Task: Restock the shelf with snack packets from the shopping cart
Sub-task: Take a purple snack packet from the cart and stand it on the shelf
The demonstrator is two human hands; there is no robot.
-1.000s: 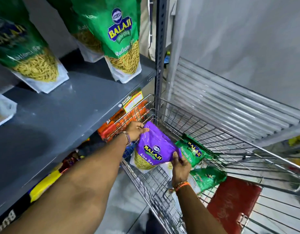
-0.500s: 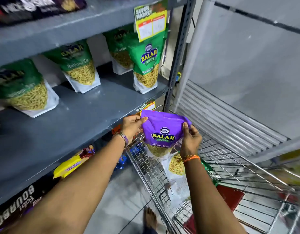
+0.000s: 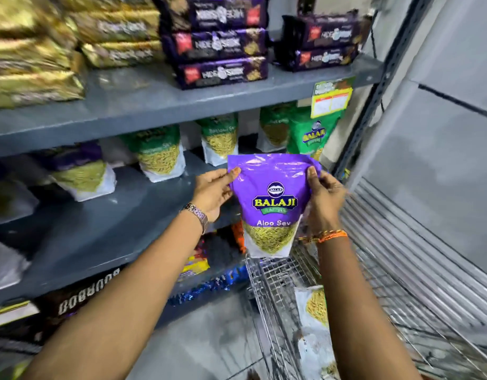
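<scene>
A purple Balaji Aloo Sev packet [image 3: 272, 204] hangs upright in the air in front of the grey middle shelf [image 3: 105, 231]. My left hand [image 3: 213, 192] pinches its upper left corner and my right hand [image 3: 323, 200] grips its upper right edge. Below the packet stands the wire shopping cart [image 3: 275, 286], with another clear-bottomed snack packet [image 3: 311, 305] lying inside it. On the middle shelf stand green Balaji packets [image 3: 160, 153] and a purple packet [image 3: 80, 171] further left.
The upper shelf [image 3: 182, 100] carries dark purple biscuit packs [image 3: 223, 42] and gold packs [image 3: 34, 50]. A yellow price tag [image 3: 331, 101] hangs from its edge. A perforated metal upright [image 3: 374, 89] and a grey shutter wall [image 3: 429, 215] lie to the right. Lower shelves hold mixed packets.
Both hands lifted the purple packet out of the cart and up to the level of the middle shelf. The view tilted upward, bringing the upper shelf into sight.
</scene>
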